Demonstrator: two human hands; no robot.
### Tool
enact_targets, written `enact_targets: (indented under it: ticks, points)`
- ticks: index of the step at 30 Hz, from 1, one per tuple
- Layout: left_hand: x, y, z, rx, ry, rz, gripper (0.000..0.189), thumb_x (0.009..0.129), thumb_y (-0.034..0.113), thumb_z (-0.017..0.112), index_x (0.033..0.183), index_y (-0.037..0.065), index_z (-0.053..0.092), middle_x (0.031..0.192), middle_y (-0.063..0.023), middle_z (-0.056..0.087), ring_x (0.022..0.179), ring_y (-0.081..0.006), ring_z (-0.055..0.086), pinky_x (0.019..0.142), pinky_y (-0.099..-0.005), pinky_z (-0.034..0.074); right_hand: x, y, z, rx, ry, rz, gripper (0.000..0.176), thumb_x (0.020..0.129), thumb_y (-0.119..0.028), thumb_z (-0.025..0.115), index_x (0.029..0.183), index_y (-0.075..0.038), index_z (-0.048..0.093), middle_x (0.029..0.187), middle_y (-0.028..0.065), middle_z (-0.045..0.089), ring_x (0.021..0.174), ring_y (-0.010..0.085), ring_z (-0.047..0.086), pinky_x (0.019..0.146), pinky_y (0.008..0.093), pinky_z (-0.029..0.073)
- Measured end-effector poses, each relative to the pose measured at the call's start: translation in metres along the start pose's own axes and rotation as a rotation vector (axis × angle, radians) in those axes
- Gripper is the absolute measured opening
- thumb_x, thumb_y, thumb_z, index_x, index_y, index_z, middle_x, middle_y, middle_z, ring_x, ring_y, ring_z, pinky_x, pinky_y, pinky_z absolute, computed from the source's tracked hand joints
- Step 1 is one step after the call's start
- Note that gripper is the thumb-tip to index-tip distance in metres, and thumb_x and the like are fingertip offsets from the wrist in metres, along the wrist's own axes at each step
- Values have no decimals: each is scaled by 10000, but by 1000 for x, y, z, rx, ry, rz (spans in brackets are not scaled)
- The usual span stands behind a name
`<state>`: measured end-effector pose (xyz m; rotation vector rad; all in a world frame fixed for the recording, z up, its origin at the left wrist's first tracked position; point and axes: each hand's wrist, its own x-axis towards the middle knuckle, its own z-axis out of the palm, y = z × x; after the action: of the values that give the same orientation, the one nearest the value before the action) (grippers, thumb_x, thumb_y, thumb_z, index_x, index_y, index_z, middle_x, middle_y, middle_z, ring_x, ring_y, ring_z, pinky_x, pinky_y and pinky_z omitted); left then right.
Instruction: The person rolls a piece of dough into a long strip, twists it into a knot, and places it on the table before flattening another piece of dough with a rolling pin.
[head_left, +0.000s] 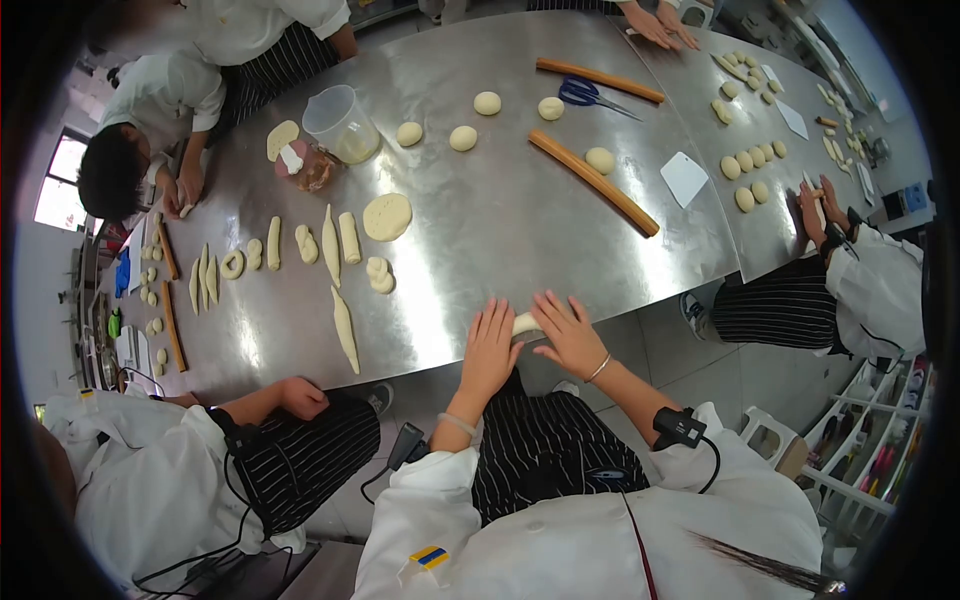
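Near the table's front edge lies a short roll of dough (pixel 525 323), partly covered by my hands. My left hand (pixel 489 345) rests flat over its left end, fingers stretched forward. Over the other end is my right hand (pixel 573 338), palm down with the fingers spread. Neither hand is wrapped round the dough. To the left are a long tapered dough strip (pixel 344 331), a knotted dough piece (pixel 380 275) and a flat dough disc (pixel 387 217).
Rolling pins (pixel 595 183) lie farther back, near dough balls (pixel 487 103), blue-handled scissors (pixel 590 94) and a white scraper (pixel 684 181). A clear plastic jug (pixel 342 124) stands back left. Co-workers in white jackets surround the steel table (pixel 480 215).
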<state>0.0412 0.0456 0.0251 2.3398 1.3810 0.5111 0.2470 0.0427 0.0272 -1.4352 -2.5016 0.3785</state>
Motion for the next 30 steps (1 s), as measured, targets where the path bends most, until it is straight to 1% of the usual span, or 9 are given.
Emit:
enact_targets:
  ticks: [6, 7, 9, 11, 14, 17, 24, 26, 30]
  points:
    - [-32, 18, 13, 36, 124, -14, 599, 767, 58, 693, 1323, 11, 475, 1339, -163, 494, 1248, -331, 474, 1020, -452, 382, -21, -19, 5, 51, 105, 3, 650, 793, -262, 706, 1359, -55, 461, 1486, 116, 389, 1389, 286, 340, 1104, 496, 257]
    - [-23, 22, 7, 52, 210, -15, 533, 760, 50, 691, 1266, 24, 527, 1229, -136, 556, 1128, -312, 533, 946, -434, 421, -14, -19, 7, 56, 134, -4, 580, 777, -213, 711, 1302, -69, 512, 1411, 96, 452, 1333, 269, 394, 1075, 472, 297]
    - [-15, 14, 3, 41, 173, 14, 493, 753, 42, 691, 1227, 29, 556, 1162, -118, 579, 1071, -300, 549, 906, -422, 435, 1, -13, 6, 46, 184, -13, 514, 762, -165, 716, 1245, -83, 562, 1337, 76, 515, 1277, 251, 448, 1046, 447, 338]
    - [-9, 6, -3, 4, 165, 75, 380, 731, 29, 694, 1106, 44, 628, 1005, -70, 614, 932, -268, 573, 806, -393, 455, 8, -3, 0, 159, 72, -55, 379, 750, -110, 704, 1121, -87, 627, 1133, 58, 595, 1111, 258, 533, 949, 421, 415]
    - [6, -3, -30, -86, 110, 132, 373, 722, 36, 703, 1089, 46, 634, 1010, -64, 618, 938, -259, 579, 807, -383, 455, 25, 7, -17, 317, 26, -73, 295, 745, -73, 693, 1037, -78, 649, 1006, 57, 609, 979, 275, 563, 882, 402, 448]
    - [36, -11, -63, -67, 137, 120, 365, 725, 41, 702, 1084, 46, 633, 1008, -60, 620, 942, -261, 579, 814, -388, 454, 63, 15, -35, 373, 114, -48, 315, 746, -70, 691, 1058, -76, 645, 992, 63, 617, 954, 289, 570, 886, 411, 447]
    - [77, -62, -41, -13, 72, 66, 432, 767, 33, 665, 1190, 53, 582, 1143, -101, 585, 1061, -290, 545, 901, -403, 429, 113, 39, -14, 224, 175, -18, 325, 777, -57, 669, 1100, -67, 637, 1151, 113, 619, 1133, 301, 549, 951, 399, 427]
    - [79, -57, -57, -17, 169, 6, 444, 821, 49, 615, 1256, 19, 534, 1272, -161, 528, 1182, -324, 493, 998, -433, 381, 113, 39, -25, 298, 243, 83, 362, 791, -53, 654, 1151, -50, 615, 1289, 136, 565, 1271, 301, 475, 1020, 413, 390]
    - [103, -52, -47, -107, 262, -147, 482, 879, 115, 572, 1328, -26, 471, 1385, -215, 450, 1290, -363, 421, 1090, -466, 302, 138, 26, -8, 300, 243, 208, 399, 837, -126, 622, 1217, -14, 579, 1365, 151, 510, 1325, 316, 421, 1083, 460, 326]
